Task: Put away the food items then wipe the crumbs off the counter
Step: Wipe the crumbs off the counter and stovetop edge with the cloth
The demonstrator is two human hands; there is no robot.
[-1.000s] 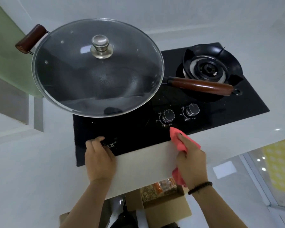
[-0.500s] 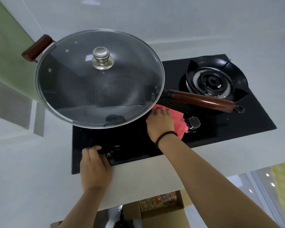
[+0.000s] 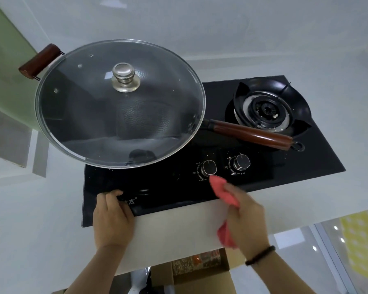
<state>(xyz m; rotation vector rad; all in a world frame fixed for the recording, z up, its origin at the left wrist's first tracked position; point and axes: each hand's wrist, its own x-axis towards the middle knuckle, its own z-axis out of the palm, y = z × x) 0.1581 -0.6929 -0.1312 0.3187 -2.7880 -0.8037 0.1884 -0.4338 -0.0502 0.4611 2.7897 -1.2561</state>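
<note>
Head view, from left to right: a big dark wok with a round glass lid [image 3: 119,102] sits on the black glass stove top [image 3: 306,166]. The left hand [image 3: 113,219] rests at the stove's front edge, fingers curled over a pale flat board [image 3: 179,232]. The right hand [image 3: 245,221] squeezes a pink cloth [image 3: 223,190] just below a round silver knob [image 3: 209,167]. Lower down, a brown cardboard box [image 3: 200,276] holds food packets.
</note>
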